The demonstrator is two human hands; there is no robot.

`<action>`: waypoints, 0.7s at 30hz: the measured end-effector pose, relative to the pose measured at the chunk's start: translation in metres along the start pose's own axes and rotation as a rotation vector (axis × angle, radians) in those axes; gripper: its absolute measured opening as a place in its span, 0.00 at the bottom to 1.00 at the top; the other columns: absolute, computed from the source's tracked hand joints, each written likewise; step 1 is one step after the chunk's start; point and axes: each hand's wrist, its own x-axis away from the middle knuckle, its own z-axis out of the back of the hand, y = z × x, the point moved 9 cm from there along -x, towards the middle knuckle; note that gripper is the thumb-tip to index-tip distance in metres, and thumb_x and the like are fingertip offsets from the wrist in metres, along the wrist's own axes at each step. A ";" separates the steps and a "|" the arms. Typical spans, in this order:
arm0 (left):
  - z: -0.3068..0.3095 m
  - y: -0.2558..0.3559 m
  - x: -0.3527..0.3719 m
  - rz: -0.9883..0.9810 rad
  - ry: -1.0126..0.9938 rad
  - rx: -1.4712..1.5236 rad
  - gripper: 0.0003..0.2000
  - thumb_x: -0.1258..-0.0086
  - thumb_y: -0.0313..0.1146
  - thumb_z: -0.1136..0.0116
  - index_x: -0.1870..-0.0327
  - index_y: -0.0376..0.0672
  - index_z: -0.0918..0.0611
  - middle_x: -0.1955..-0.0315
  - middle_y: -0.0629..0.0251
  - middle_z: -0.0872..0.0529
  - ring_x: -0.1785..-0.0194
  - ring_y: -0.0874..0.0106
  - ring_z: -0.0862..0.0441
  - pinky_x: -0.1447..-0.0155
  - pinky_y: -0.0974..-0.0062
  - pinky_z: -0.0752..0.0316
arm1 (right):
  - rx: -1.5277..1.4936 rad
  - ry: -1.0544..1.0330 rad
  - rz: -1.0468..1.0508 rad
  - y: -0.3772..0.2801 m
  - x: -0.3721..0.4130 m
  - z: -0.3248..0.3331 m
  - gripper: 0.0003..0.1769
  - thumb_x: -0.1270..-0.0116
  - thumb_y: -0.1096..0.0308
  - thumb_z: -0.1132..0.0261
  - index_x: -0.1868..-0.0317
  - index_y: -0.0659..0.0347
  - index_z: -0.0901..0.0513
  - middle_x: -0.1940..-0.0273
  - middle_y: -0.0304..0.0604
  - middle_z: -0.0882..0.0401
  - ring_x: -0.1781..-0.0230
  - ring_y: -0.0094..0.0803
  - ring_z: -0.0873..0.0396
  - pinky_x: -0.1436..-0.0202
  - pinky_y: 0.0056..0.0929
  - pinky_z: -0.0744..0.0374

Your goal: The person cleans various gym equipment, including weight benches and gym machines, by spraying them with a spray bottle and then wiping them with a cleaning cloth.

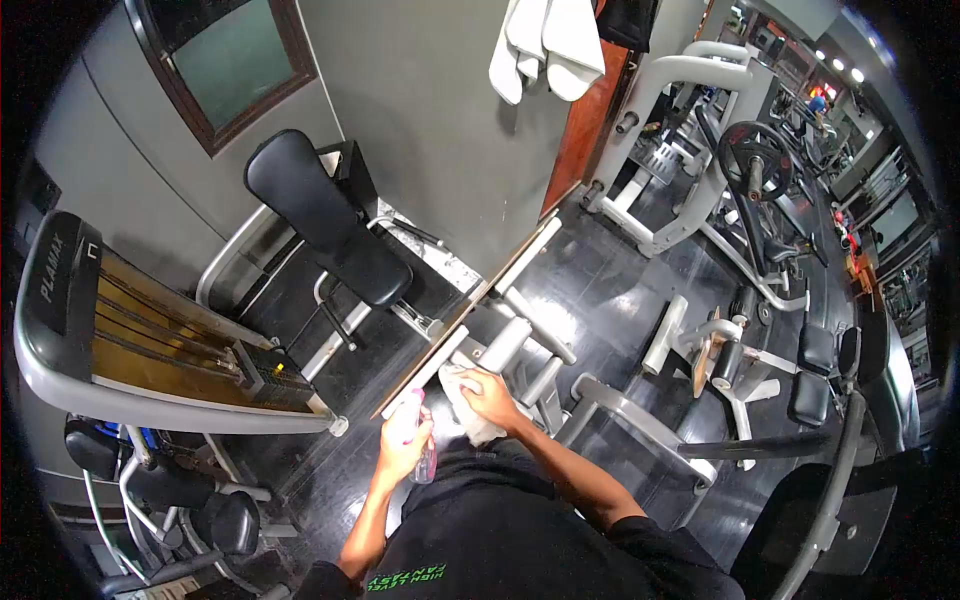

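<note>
My left hand (403,446) is wrapped round a spray bottle (427,466) with a pink top and a clear body, held upright in front of my torso. Just to its right, my right hand (484,398) grips a whitish cloth (468,412), part of which hangs below the fingers. Both hands are close to the light-coloured frame of a gym machine (505,345) with a long, narrow board edge (430,362). The two hands are apart from each other.
A black padded seat (325,215) stands at the upper left, beside a weight-stack machine (200,335). White towels (548,45) hang on the grey wall. To the right are a bench with rollers (725,360), a plate-loaded machine (680,150) and a black bar (755,449).
</note>
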 end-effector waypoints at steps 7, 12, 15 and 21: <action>-0.022 0.007 -0.020 -0.087 0.057 -0.054 0.07 0.37 0.19 0.44 0.59 0.35 0.25 0.74 0.67 0.22 0.77 0.78 0.22 0.70 0.80 0.25 | 0.123 0.652 -0.160 0.077 -0.036 0.090 0.19 0.37 0.72 0.40 0.44 0.61 0.24 0.49 0.56 0.26 0.47 0.50 0.27 0.41 0.38 0.30; -0.015 -0.002 -0.003 -0.060 0.252 0.065 0.08 0.35 0.21 0.43 0.57 0.34 0.26 0.72 0.65 0.22 0.76 0.77 0.22 0.70 0.78 0.23 | 0.327 0.719 -0.060 0.084 -0.072 0.121 0.20 0.37 0.72 0.39 0.44 0.61 0.25 0.46 0.55 0.31 0.44 0.51 0.32 0.39 0.40 0.32; -0.009 -0.016 0.005 -0.029 0.302 0.052 0.08 0.34 0.23 0.44 0.57 0.34 0.26 0.72 0.65 0.22 0.76 0.77 0.22 0.70 0.78 0.24 | 0.511 0.495 -0.094 0.086 -0.086 0.112 0.23 0.34 0.68 0.41 0.39 0.63 0.30 0.41 0.58 0.35 0.40 0.53 0.35 0.38 0.44 0.32; -0.010 -0.022 0.002 0.022 0.360 0.068 0.09 0.33 0.26 0.42 0.56 0.34 0.26 0.72 0.65 0.22 0.76 0.77 0.22 0.70 0.79 0.24 | 0.673 0.306 -0.120 0.098 -0.101 0.118 0.27 0.33 0.60 0.41 0.39 0.67 0.33 0.46 0.56 0.29 0.49 0.53 0.29 0.46 0.45 0.27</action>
